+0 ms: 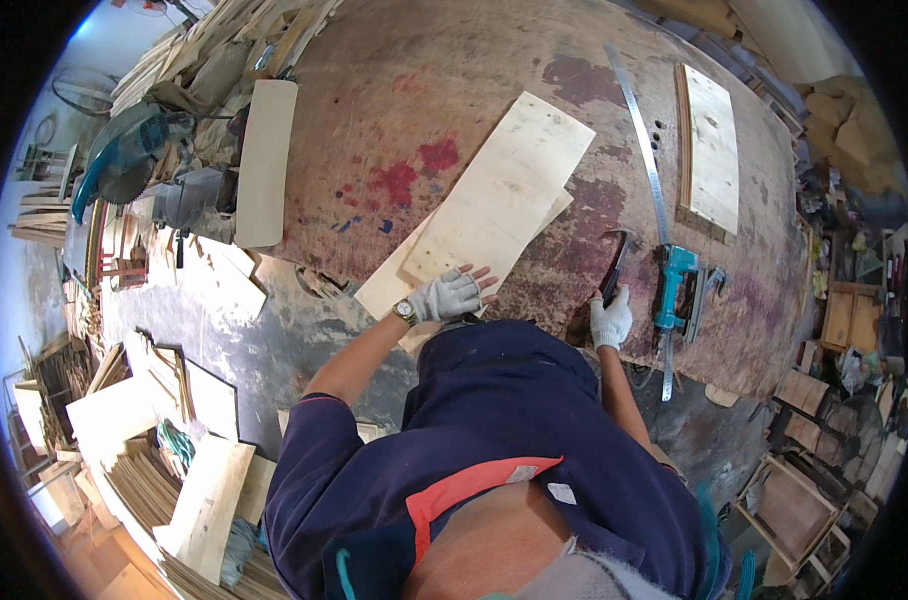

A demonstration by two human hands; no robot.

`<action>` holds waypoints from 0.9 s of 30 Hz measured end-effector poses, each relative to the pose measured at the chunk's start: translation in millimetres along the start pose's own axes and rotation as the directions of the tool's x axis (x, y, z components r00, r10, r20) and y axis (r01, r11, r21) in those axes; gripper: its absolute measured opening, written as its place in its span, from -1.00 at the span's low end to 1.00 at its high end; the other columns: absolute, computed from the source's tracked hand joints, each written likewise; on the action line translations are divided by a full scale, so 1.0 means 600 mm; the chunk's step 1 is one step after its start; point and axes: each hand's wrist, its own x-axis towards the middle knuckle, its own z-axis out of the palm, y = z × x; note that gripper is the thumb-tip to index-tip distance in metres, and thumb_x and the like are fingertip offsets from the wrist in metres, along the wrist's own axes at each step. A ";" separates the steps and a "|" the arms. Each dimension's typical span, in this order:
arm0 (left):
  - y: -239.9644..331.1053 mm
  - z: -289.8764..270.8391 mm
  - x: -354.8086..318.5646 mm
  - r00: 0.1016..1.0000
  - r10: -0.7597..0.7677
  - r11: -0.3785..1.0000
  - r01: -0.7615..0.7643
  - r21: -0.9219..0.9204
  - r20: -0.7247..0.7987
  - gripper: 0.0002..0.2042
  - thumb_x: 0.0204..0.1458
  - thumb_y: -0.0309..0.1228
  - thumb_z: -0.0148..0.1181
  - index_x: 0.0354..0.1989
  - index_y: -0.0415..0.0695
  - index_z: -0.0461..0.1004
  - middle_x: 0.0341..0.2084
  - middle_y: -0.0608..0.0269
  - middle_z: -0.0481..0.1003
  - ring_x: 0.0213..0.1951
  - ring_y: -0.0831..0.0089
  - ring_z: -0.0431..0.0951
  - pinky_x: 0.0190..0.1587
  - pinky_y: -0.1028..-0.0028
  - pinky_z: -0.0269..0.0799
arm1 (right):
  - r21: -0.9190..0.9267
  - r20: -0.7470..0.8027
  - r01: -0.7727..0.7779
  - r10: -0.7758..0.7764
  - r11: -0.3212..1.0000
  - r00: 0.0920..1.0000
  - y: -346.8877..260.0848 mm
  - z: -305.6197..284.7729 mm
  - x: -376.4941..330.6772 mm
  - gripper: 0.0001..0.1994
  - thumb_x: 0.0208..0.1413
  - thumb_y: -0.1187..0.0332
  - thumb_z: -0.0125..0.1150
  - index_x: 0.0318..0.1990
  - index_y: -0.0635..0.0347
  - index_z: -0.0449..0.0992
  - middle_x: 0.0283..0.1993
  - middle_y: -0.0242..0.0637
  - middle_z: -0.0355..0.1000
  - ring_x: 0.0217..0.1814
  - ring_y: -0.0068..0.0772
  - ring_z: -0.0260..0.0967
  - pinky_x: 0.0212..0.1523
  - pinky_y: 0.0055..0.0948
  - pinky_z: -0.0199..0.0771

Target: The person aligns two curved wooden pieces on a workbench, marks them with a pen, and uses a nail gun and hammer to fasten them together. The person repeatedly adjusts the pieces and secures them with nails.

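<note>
My left hand [451,295], in a white fingerless glove, rests with its fingers spread on the near end of a pale wooden board [514,185]. This board lies slantwise on top of another pale board [384,285], whose edges stick out beneath it. My right hand [610,318], gloved in white too, is closed round the dark handle of a hammer [617,262] with its head pointing away from me. Just right of the hammer lies a teal nail gun [677,290] on the worn table. A long metal ruler [639,130] runs up to the nail gun and shows again below it.
A stack of pale boards [709,150] lies at the table's far right. On the left stand a teal miter saw [139,155] and a pale panel [266,165]. Wood offcuts [209,500] lean at lower left; wooden crates [789,510] stand at lower right. The table [374,80] has red stains.
</note>
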 end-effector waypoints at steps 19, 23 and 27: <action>-0.155 -0.087 0.171 -0.102 -0.929 0.315 0.289 -0.904 -0.356 -0.69 0.23 -0.15 0.34 -0.23 -0.20 0.59 -0.54 0.45 0.44 -0.56 0.61 0.25 -0.47 0.47 0.22 | 0.078 0.013 -0.006 0.005 0.997 1.000 0.006 0.002 -0.004 -0.39 0.16 0.05 0.30 0.29 0.10 0.32 -0.26 0.09 0.61 -0.22 0.25 0.59 -0.22 0.07 0.54; -0.235 -0.026 0.084 -0.370 -0.914 -0.160 -0.047 -0.986 0.166 -0.66 0.24 -0.21 0.29 -0.06 -0.27 0.54 -0.33 0.22 0.58 -0.31 0.43 0.54 -0.27 0.37 0.45 | 0.197 0.028 0.059 -0.066 0.979 0.997 0.009 0.002 0.004 -0.41 0.14 0.07 0.31 0.25 0.11 0.34 -0.23 0.13 0.60 -0.17 0.26 0.58 -0.17 0.08 0.53; -0.204 -0.015 0.046 -0.209 -0.957 -0.076 -0.493 -0.867 0.202 -0.62 0.35 -0.19 -0.02 0.16 -0.15 0.53 0.00 0.03 0.61 -0.04 0.26 0.65 -0.03 0.29 0.63 | 0.235 0.048 0.012 -0.024 0.972 0.999 0.016 -0.018 -0.016 -0.45 0.11 0.07 0.30 0.21 0.07 0.35 -0.19 0.16 0.58 -0.13 0.29 0.55 -0.12 0.11 0.51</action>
